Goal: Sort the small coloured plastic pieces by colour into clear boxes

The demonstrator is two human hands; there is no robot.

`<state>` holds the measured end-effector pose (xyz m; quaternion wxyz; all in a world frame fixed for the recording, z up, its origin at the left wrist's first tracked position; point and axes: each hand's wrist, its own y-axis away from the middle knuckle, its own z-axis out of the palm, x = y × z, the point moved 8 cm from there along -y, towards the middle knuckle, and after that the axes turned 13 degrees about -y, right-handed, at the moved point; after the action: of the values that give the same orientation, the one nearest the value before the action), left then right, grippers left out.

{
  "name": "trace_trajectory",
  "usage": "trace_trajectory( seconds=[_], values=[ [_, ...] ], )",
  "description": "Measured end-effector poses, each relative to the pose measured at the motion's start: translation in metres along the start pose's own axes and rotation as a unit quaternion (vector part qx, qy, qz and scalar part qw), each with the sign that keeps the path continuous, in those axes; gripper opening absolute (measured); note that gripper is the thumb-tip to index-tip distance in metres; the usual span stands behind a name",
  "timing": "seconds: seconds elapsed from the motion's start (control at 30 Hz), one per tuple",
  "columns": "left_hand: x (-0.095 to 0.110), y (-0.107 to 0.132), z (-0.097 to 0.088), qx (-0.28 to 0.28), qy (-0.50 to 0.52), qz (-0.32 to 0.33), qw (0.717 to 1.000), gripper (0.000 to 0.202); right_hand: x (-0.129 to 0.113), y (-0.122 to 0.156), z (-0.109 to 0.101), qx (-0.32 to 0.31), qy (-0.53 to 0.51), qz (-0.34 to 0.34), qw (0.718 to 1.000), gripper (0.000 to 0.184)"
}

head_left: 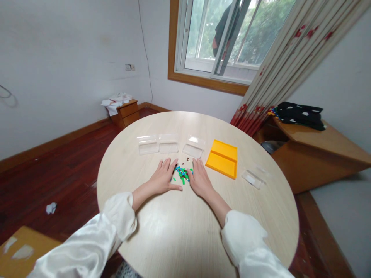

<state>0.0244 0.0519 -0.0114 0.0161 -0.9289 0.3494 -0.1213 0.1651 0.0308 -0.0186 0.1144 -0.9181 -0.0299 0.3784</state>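
Note:
A small pile of green, blue and dark brown plastic pieces [183,174] lies on the round table [179,227]. My left hand [162,178] rests along the pile's left side, its fingers stretched out and thumb spread toward me. On the pile's right side my right hand [200,179] lies with fingers extended, its thumb touching the pieces. Neither hand grips anything. A few brown bits [188,159] sit just beyond the pile, apart from it.
Two clear plastic boxes [148,148] stand open side by side at the back left. Another clear box [192,150] is behind my right hand. An open yellow case [221,168] lies to the right, with one more clear box [252,180] farther right.

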Motion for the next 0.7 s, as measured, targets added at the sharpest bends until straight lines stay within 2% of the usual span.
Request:
trace_trajectory(
  seconds=[0.13,0.27,0.33,0.47,0.53,0.6,0.7],
  values=[
    [0.005,-0.027,0.003,0.014,0.031,0.023,0.999,0.111,-0.012,-0.023,0.012,-0.041,-0.006,-0.022,0.999,0.056],
    [0.011,-0.037,0.000,0.034,0.091,0.059,0.994,0.112,-0.034,-0.028,0.016,-0.080,-0.076,-0.081,0.991,0.043],
    [0.013,-0.037,-0.002,0.042,0.121,0.070,0.989,0.109,-0.038,-0.026,0.014,-0.070,-0.135,-0.081,0.985,0.038],
    [0.015,-0.034,-0.006,0.070,0.203,0.063,0.975,0.093,-0.032,-0.024,0.012,0.002,-0.257,-0.019,0.966,0.029],
    [0.017,-0.033,-0.008,0.090,0.248,0.058,0.963,0.087,-0.025,-0.024,0.011,0.053,-0.322,0.019,0.945,0.025],
    [0.018,-0.032,-0.009,0.106,0.287,0.048,0.951,0.086,-0.016,-0.025,0.010,0.099,-0.399,0.056,0.910,0.020],
    [0.020,-0.033,-0.008,0.122,0.352,0.029,0.928,0.084,-0.003,-0.028,0.011,0.136,-0.534,0.104,0.828,0.015]
  ],
)
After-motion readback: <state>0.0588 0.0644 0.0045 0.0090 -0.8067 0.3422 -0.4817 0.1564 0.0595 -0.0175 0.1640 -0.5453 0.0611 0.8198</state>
